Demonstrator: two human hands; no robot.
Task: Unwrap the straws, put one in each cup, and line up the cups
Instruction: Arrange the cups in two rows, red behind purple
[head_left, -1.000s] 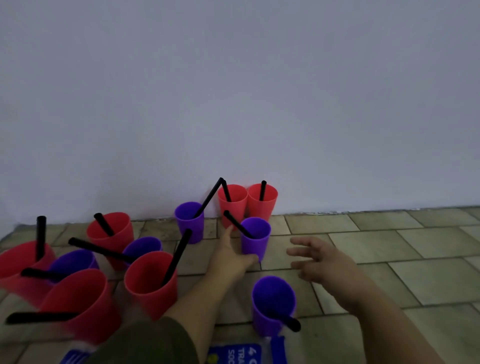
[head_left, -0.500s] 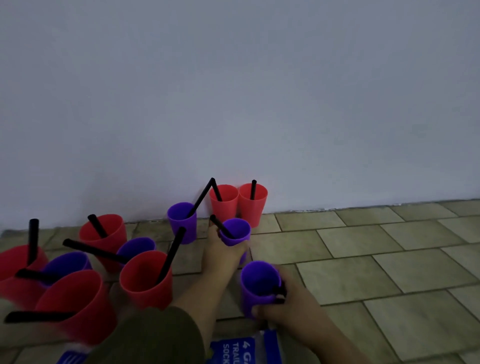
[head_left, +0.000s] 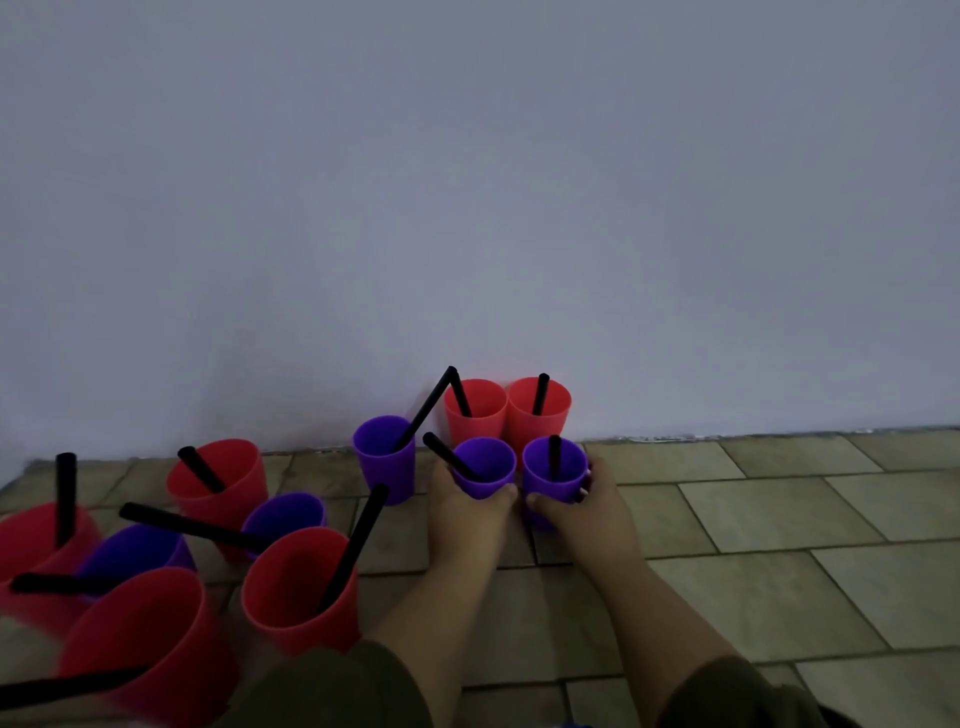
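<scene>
Open passage: tiled floor (head_left: 779, 545) right of the right hand (head_left: 587, 504), out to the wall (head_left: 519, 208). Blocked ahead: two red cups (head_left: 475, 415) against the wall, just behind the purple cups (head_left: 483, 470) gripped by left hand (head_left: 462, 519) and right hand. Blocked left: crowded cup cluster (head_left: 218, 478), leaning straws (head_left: 358, 540) crossing its gaps; bent straw (head_left: 423, 413) bridging the far purple cup (head_left: 384, 462) and red cups.

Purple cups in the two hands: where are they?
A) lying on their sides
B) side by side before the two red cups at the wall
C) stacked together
B: the left hand grips the left purple cup, the right hand the right purple cup, both upright, side by side just before the red cups at the wall.
</scene>
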